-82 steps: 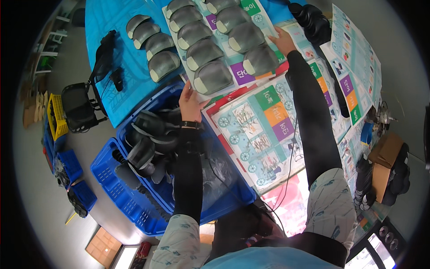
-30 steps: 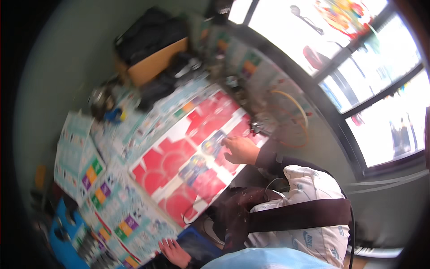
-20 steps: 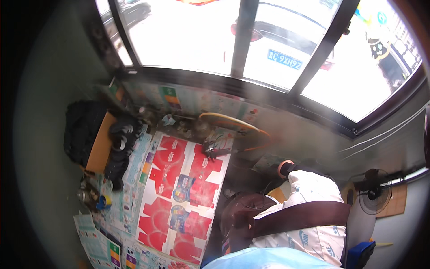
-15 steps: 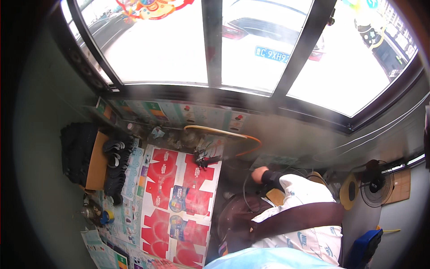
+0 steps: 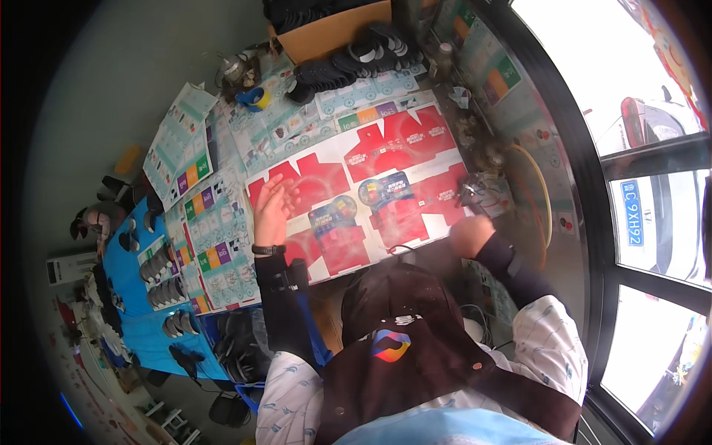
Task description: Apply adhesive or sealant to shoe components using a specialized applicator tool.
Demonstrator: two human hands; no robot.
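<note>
My left hand is held over the left end of a red and white printed cardboard sheet, its fingers stretched out and nothing in them. At the sheet's right end is my right hand, curled closed and slightly blurred. Just beyond its knuckles lies a dark tool that looks like a spray gun. Whatever the right fingers hold is hidden. A thin dark cord or hose loops at the sheet's near edge, left of that hand. Pale ring-shaped marks cover parts of the sheet.
Curved black pieces lie in a row before a cardboard box. A yellow-blue tape roll stands farther left. An orange hose arcs along the right wall. More dark pieces rest on a blue-covered table; another person is beyond.
The view has swung left, turning the table. My right hand has come to the sheet's end beside the dark tool. My left hand, barely visible before at the lower edge, now shows fully above the sheet.
</note>
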